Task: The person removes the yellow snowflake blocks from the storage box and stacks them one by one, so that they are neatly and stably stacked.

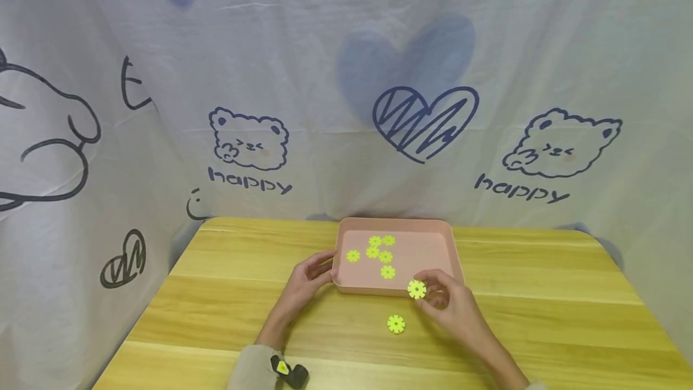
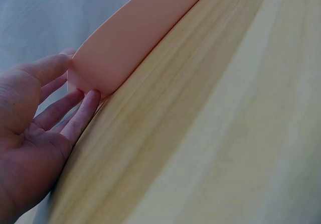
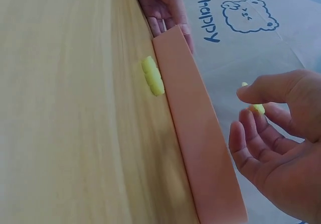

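My right hand pinches a yellow-green notched disc with a small centre hole between thumb and fingertips. It is held up near the front right of a pink tray. In the right wrist view the held disc is mostly covered by the thumb. At the tray's left end, my left hand holds the front corner. The left wrist view shows its thumb and fingers against the tray wall. Another notched disc lies on the table in front of the tray.
Several matching discs lie inside the tray, mostly toward its left half. The tray stands at the back of a wood-grain table. Behind it hangs a pale printed cloth. A black device sits at the left sleeve.
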Demonstrator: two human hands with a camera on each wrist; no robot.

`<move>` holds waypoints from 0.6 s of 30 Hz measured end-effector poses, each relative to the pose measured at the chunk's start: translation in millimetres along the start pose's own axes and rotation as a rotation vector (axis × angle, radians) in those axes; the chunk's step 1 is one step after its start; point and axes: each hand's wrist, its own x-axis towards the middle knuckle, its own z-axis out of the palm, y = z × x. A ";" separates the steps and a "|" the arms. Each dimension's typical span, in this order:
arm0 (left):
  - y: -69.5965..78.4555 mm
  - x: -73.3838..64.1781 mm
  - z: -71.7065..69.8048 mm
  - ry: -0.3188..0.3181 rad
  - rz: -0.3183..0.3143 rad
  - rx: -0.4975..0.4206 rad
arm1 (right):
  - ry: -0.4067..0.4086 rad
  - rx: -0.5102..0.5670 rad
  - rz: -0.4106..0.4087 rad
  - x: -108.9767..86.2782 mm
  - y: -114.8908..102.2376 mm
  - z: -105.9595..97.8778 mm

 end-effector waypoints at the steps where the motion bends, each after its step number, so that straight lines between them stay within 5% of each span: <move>1: 0.4 -0.2 0.1 -0.001 -0.001 0.000 | 0.002 -0.017 -0.019 -0.9 0.5 0.2; 5: 0.2 -0.1 0.3 -0.005 0.000 0.005 | 0.015 -0.064 -0.078 -4.6 2.4 0.6; 18: -2.0 0.7 -1.1 -0.007 0.001 0.018 | -0.007 -0.095 -0.090 -10.2 8.3 2.5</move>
